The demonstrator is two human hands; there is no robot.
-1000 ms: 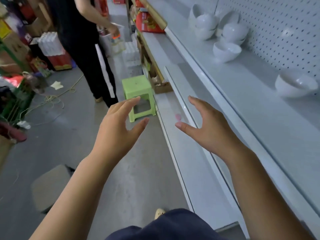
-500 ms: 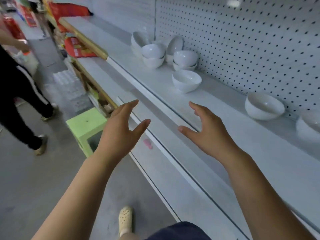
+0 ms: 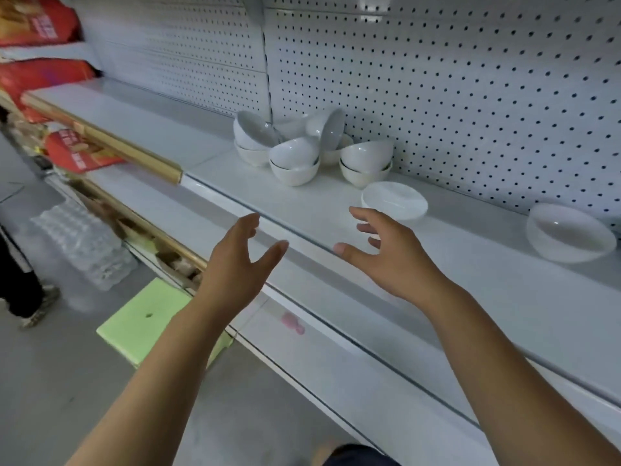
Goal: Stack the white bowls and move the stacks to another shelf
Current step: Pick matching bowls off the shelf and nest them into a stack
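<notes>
Reaching toward the long white metal shelf point(image 3: 487, 274) that crosses the middle of the frame, the left hand point(image 3: 242, 260) and the right hand point(image 3: 386, 257) are both hovering empty. Their fingers are spread apart and lightly bent, gripping nothing.

Over the last second the view has been swinging away from the grey aisle floor and onto the shelving. The white ceramic bowls, which were small and far off at the upper right, are now sitting at the centre. The hands have been keeping the same open, facing pose while closing in.

The cluster of short, untidy white bowl stacks point(image 3: 302, 153) is standing at upper centre against the white pegboard back panel point(image 3: 470, 79), some of its bowls tipped on their sides. A single shallow white bowl point(image 3: 395, 200) is lying just beyond the right fingertips, near but not touched. Another lone white bowl point(image 3: 571, 233) is tilting at the right edge, well apart from the rest.

This probably means the approach is ending and the gathering is about to begin, most likely with the near single bowl. No bowl has been moved yet.

The lower white shelf point(image 3: 353, 371) is running under the forearms. The light green plastic stool point(image 3: 141, 327) is showing at lower left.
</notes>
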